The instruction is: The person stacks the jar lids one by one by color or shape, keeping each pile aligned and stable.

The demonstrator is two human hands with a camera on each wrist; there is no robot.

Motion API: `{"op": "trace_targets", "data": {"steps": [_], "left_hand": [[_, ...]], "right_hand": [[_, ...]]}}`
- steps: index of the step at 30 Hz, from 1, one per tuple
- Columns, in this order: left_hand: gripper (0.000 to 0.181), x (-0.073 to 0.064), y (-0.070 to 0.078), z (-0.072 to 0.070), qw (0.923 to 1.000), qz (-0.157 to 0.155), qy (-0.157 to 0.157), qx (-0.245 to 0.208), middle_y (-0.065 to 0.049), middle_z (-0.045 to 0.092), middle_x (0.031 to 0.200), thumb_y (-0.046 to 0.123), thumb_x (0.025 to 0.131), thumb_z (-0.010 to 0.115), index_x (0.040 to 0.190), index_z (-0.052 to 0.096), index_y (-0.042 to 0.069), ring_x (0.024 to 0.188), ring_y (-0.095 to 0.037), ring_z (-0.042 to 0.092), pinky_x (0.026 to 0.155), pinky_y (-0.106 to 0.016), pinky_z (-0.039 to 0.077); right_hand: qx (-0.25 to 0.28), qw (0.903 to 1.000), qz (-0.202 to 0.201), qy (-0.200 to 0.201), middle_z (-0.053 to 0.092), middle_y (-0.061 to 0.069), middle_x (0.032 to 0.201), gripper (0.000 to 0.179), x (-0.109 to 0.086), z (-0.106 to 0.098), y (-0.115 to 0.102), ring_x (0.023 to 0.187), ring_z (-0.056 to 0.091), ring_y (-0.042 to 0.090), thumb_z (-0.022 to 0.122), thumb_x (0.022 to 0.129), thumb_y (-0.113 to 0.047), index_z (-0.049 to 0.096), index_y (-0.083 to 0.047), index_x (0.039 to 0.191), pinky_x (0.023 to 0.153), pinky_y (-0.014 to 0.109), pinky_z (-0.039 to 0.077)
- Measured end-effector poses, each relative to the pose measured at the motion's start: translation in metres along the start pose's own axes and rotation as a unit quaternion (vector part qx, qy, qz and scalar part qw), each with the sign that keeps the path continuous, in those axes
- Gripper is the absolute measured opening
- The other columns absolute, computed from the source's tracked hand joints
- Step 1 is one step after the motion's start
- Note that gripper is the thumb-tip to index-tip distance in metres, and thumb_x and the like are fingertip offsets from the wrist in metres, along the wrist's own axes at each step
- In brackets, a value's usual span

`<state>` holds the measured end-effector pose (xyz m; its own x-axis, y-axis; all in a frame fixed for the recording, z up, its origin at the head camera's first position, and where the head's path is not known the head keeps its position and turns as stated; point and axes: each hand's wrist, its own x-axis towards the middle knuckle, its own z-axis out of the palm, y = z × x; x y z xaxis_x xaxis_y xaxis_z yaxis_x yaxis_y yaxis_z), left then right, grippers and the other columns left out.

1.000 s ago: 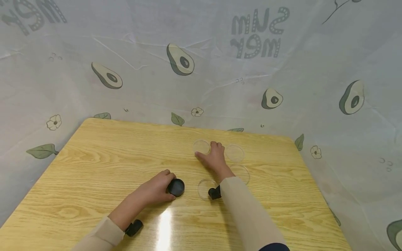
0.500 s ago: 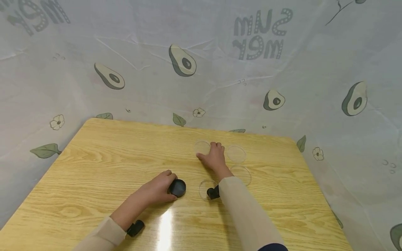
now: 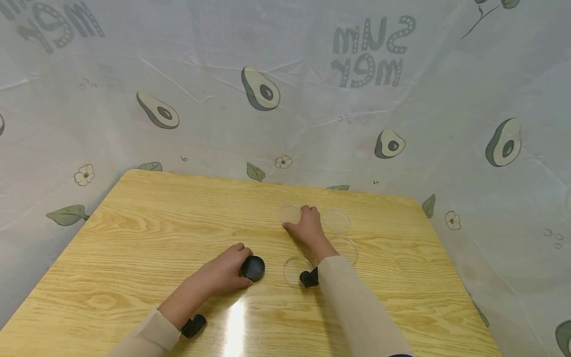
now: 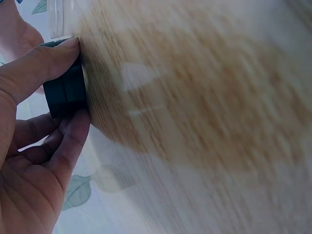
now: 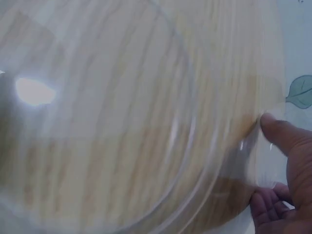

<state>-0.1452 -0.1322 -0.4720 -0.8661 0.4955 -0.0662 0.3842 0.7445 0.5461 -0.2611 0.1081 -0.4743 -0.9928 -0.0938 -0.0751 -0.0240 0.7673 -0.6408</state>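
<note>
My left hand (image 3: 225, 270) grips a short black cylinder (image 3: 253, 268) with a rimmed, recessed top, standing on the wooden table. In the left wrist view the thumb and fingers pinch the cylinder's side (image 4: 67, 90). Farther back, my right hand (image 3: 308, 229) holds a clear round dish (image 3: 289, 214) by its edge, thumb on the near side and fingers on the far side. The right wrist view shows the thumb and fingers at the right, with part of that dish between them. A large clear round dish (image 5: 112, 112) fills its foreground.
Other clear round dishes lie around the right forearm: a back-right dish (image 3: 337, 220), a dish (image 3: 349, 248) partly behind the wrist, and a near dish (image 3: 292, 271) partly behind the wrist camera (image 3: 309, 278). A printed cloth (image 3: 214, 134) hangs behind the table (image 3: 156, 223).
The head view has shifted slightly. Both hands keep their hold, the left on the black cylinder and the right on the clear dish; the right forearm has shifted a little.
</note>
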Motion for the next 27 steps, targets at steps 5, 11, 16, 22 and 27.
{"op": "trace_targets", "data": {"steps": [5,11,16,22,27], "left_hand": [[0.051,0.001,-0.001,0.002,1.0,0.007,0.002,0.003,-0.009,0.059,0.108,0.019,0.083,0.09,0.121,0.064,-0.001,0.094,-0.019,0.058,0.081,-0.037,0.053],[0.051,0.002,-0.002,0.004,1.0,0.006,0.005,0.005,-0.01,0.059,0.106,0.02,0.083,0.09,0.121,0.064,-0.002,0.092,-0.019,0.057,0.08,-0.038,0.053],[0.05,0.0,-0.003,0.004,0.9999,0.002,0.008,0.006,-0.009,0.058,0.106,0.02,0.083,0.09,0.12,0.064,-0.001,0.091,-0.018,0.057,0.08,-0.038,0.052],[0.05,-0.001,-0.003,0.004,1.0,-0.001,0.005,0.007,-0.009,0.058,0.107,0.02,0.084,0.089,0.122,0.064,-0.001,0.093,-0.019,0.057,0.08,-0.038,0.052],[0.05,-0.002,-0.004,0.005,0.9999,0.002,0.007,0.011,-0.009,0.059,0.107,0.02,0.084,0.089,0.122,0.064,0.0,0.093,-0.018,0.057,0.08,-0.038,0.052]], "right_hand": [[0.01,0.9999,-0.006,0.001,0.05,0.029,0.134,0.072,-0.005,-0.004,0.007,0.118,0.054,0.04,0.08,0.092,-0.032,0.051,0.01,0.143,0.105,0.055,0.049],[0.019,0.9995,-0.018,-0.018,0.052,0.028,0.133,0.069,-0.008,-0.007,0.013,0.112,0.056,0.035,0.081,0.091,-0.032,0.054,0.008,0.139,0.101,0.052,0.051],[0.01,0.9991,-0.032,-0.025,0.054,0.022,0.123,0.064,-0.015,-0.009,0.011,0.103,0.054,0.031,0.083,0.09,-0.033,0.056,0.006,0.133,0.091,0.047,0.051],[0.017,0.9985,-0.044,-0.026,0.043,0.013,0.103,0.049,-0.028,-0.011,0.014,0.091,0.042,0.023,0.083,0.091,-0.03,0.052,0.004,0.107,0.08,0.04,0.036],[0.027,0.9976,-0.058,-0.025,0.048,0.012,0.109,0.06,-0.04,-0.013,0.021,0.095,0.045,0.022,0.084,0.091,-0.029,0.056,0.004,0.134,0.083,0.039,0.04]]}}
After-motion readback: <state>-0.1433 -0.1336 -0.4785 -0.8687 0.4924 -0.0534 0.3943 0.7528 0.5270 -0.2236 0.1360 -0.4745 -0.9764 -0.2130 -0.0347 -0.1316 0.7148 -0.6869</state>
